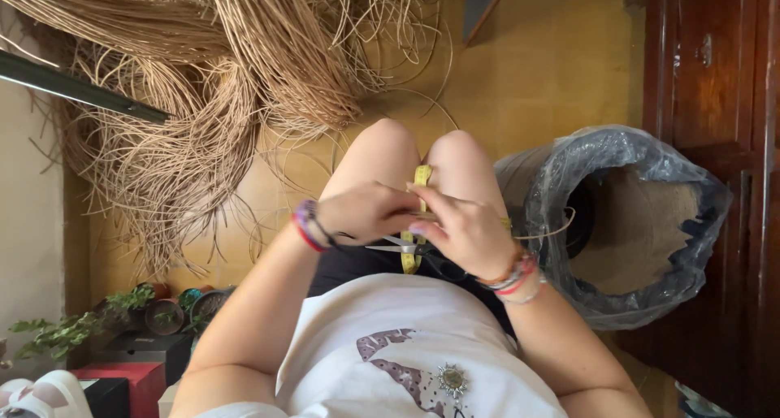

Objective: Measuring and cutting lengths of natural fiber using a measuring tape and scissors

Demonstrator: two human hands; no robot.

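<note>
left hand [366, 213] curling shut by the scissors [396, 245]; right hand [465, 227] pinching the yellow tape [422, 178] lying over the knees | risk: tape slipping off; blades poking the lap

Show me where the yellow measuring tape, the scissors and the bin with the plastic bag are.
yellow measuring tape [422, 176], head view, upper end between the knees
scissors [390, 245], head view, metal blades under the hands
bin with plastic bag [650, 162], head view, bag-covered rim
</note>
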